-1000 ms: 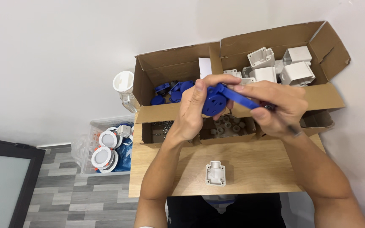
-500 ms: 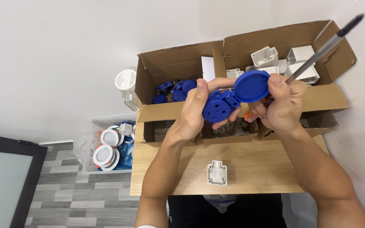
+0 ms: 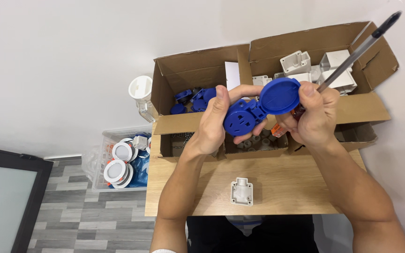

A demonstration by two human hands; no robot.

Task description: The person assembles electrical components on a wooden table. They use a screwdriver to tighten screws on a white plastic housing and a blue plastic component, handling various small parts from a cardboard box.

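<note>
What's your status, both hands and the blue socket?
Left hand grips blue socket, round lid open. Right hand holds screwdriver. Nothing in the way.

A blue socket part (image 3: 247, 115) with round blue lid (image 3: 279, 95) stood out against brown cardboard boxes (image 3: 352, 108), white housings (image 3: 295, 62), a pale wood-grain table (image 3: 287, 187) and grey floor (image 3: 71, 220).

Screwdriver (image 3: 352, 54) handle hidden in right hand (image 3: 312, 119)

Plain white wall (image 3: 71, 56) evenly lit, light wooden surface (image 3: 287, 187) pushed against it, grey wood-plank floor (image 3: 71, 206) below its left edge, dark-framed frosted glass panel (image 3: 1, 201) (possibly a door) at the lower left corner
</note>
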